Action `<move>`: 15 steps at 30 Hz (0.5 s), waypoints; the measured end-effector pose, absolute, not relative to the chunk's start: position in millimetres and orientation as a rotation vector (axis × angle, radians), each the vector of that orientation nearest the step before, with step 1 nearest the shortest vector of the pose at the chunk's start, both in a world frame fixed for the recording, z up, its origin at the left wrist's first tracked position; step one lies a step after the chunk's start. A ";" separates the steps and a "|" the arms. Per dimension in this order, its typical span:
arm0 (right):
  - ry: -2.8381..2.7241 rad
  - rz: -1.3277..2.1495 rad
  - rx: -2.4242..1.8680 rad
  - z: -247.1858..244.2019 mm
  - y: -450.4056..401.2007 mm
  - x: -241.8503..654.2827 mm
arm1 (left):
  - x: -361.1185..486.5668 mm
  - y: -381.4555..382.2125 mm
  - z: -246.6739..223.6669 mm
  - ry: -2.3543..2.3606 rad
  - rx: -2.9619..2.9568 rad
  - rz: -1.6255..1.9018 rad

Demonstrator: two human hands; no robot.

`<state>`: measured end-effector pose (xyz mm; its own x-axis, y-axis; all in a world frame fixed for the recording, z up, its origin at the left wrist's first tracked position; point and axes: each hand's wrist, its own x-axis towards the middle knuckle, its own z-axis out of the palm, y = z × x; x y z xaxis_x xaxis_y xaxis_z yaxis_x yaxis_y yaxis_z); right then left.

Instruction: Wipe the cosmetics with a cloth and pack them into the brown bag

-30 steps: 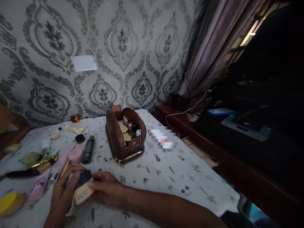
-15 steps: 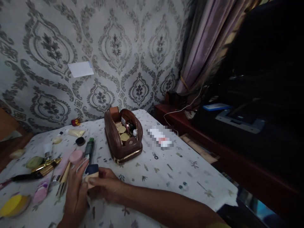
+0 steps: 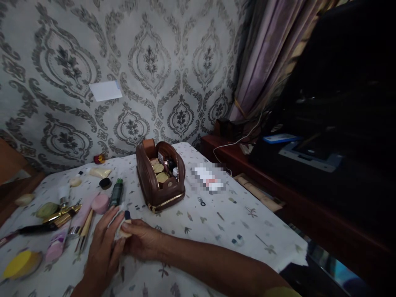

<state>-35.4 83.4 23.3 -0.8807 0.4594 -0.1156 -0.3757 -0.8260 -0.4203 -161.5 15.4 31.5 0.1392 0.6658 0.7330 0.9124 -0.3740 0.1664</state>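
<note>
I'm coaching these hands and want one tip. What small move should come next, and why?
Perhaps ease the left hand aside slightly: its fingers hide most of the navy-capped beige container, while the right hand grips it and could probably steady it alone.

White card [image 3: 105,90] on patterned wall [image 3: 150,57], purple curtain [image 3: 262,62]

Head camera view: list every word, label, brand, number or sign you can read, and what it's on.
No text can be read.
Held beige-and-navy item: mostly covered.
Green bottle: any print too small.
Pink-and-purple tube: markings blurred.
White item: pixelated.
</note>
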 end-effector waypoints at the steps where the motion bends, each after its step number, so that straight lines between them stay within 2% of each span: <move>1: -0.574 2.623 -0.296 25.5 82.3 -34.2 | -162.6 14.3 31.0 -1.582 -2.091 -1.108; 8: -0.738 2.532 -0.244 30.3 79.6 -35.0 | -162.2 12.2 36.3 -1.922 -1.935 -1.566; 15: -0.852 2.246 -0.407 22.3 85.8 -41.5 | -157.7 17.0 41.1 -2.228 -1.737 -1.875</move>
<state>-41.5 85.8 22.3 -0.7121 0.7006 -0.0443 -0.4948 -0.5457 -0.6763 -157.7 17.0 41.1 -0.4521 0.7993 0.3959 0.5265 -0.1191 0.8418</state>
